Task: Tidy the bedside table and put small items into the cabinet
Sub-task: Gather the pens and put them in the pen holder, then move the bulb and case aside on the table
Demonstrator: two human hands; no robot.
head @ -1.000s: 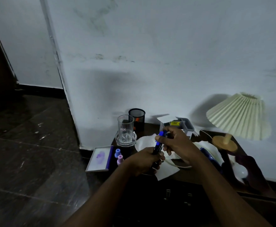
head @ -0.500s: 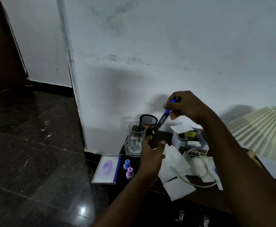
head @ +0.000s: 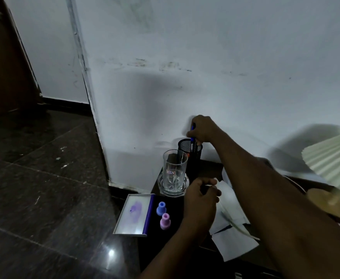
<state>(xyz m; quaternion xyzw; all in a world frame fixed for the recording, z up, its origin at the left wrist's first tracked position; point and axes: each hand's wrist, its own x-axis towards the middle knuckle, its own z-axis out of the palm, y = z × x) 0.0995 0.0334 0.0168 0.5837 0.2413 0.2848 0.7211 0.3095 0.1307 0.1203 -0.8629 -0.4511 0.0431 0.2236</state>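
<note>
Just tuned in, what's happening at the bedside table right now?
The right hand holds a blue pen upright, its lower end already inside the black mesh cup by the wall. The left hand hovers loosely curled over the table, holding nothing visible. A glass stands in front of the cup; two small caps, a white tray and loose papers remain on the table top.

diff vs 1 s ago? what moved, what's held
The right hand carried the blue pen from over the papers up and back, and now lowers it into the mesh pen cup, still gripping it. The left hand let go of the pen. The glass and two small bottles stayed put.
</note>
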